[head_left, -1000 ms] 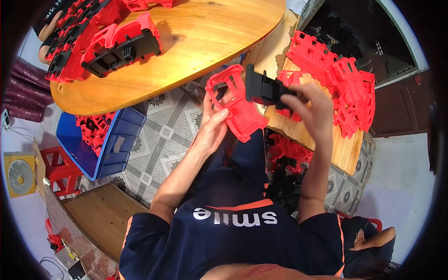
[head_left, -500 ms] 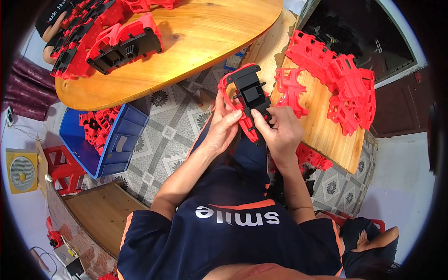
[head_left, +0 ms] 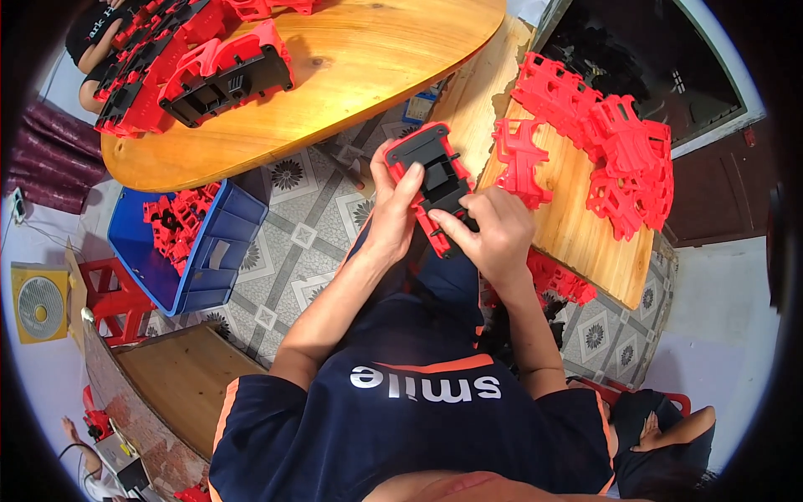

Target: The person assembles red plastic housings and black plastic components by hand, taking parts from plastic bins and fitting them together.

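Observation:
Above my lap I hold a red plastic frame with a black plastic panel [head_left: 435, 173] set in it, its recessed square block facing up. My left hand [head_left: 390, 209] wraps the left side of the frame, thumb lying on the black panel. On the lower right edge my right hand [head_left: 502, 233] pinches the piece, thumb near its lower end and bent fingers on the panel. The fingertips beneath the frame are hidden. A similar red frame [head_left: 520, 163] lies just right of the piece, on the light wooden board.
The yellow wooden table [head_left: 368, 50] holds several red-and-black assemblies [head_left: 238, 84] at its left. More red frames [head_left: 631, 155] are heaped on the wooden board [head_left: 577, 226] at right. A blue crate [head_left: 213, 259] of red parts stands on the tiled floor. Other people sit at the edges.
The black panel, which stuck out tilted at the frame's upper right, now lies flatter within the red rim. My left thumb has moved up onto the panel; the piece has turned slightly.

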{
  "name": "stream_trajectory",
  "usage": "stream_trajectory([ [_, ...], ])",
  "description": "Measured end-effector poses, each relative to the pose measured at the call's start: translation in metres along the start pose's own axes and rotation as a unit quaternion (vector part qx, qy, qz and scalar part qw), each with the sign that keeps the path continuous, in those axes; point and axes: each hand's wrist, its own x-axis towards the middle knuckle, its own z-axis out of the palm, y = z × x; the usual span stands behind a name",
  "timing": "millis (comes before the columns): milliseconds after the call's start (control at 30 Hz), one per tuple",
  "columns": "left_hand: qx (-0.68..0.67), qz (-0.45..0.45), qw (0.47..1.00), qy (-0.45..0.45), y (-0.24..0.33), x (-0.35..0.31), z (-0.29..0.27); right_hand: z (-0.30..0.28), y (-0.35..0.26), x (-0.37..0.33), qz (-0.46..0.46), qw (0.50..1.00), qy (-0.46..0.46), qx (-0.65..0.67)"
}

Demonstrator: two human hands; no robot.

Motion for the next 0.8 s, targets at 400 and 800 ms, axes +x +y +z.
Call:
stream_trajectory([
  [400, 0.175, 0.171, 0.962, 0.122, 0.014, 0.0, 0.005, 0.021, 0.022, 0.054, 0.175, 0.863, -0.23, 0.414],
  [800, 0.084, 0.435, 0.849, 0.288, 0.17, -0.108, 0.002, 0.035, -0.063, 0.153, -0.123, 0.92, -0.101, 0.357],
])
